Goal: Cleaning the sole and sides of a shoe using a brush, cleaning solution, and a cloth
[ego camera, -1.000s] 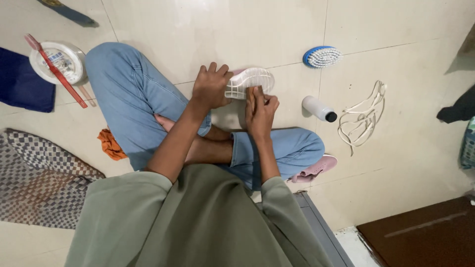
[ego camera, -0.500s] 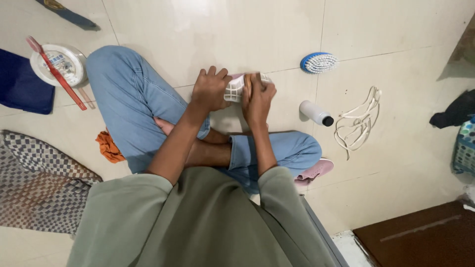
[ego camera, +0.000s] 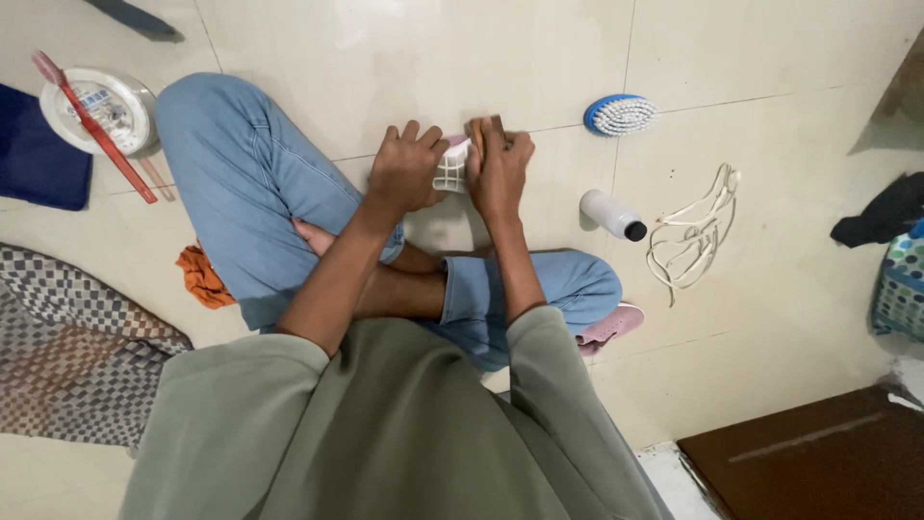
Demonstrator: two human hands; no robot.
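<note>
I sit cross-legged on a tiled floor in blue jeans. My left hand (ego camera: 408, 169) grips a pink shoe (ego camera: 452, 166) turned sole-up, its white gridded sole facing me. My right hand (ego camera: 497, 171) covers the rest of the sole and presses a small brown brush-like object (ego camera: 484, 126) against it. The shoe's toe end is hidden under my right hand. A second pink shoe (ego camera: 608, 325) lies by my right knee.
A blue-backed scrub brush (ego camera: 622, 114), a white bottle with a black cap (ego camera: 611, 214) and loose cream laces (ego camera: 691, 236) lie to the right. At left are a round white container (ego camera: 108, 100) with a red toothbrush (ego camera: 89, 125), a blue cloth (ego camera: 37, 154), an orange rag (ego camera: 201, 274) and a checked mat (ego camera: 67, 337).
My right hand slid with the brown object from the sole's near edge up and across it, now covering most of the sole. My left hand kept its hold.
</note>
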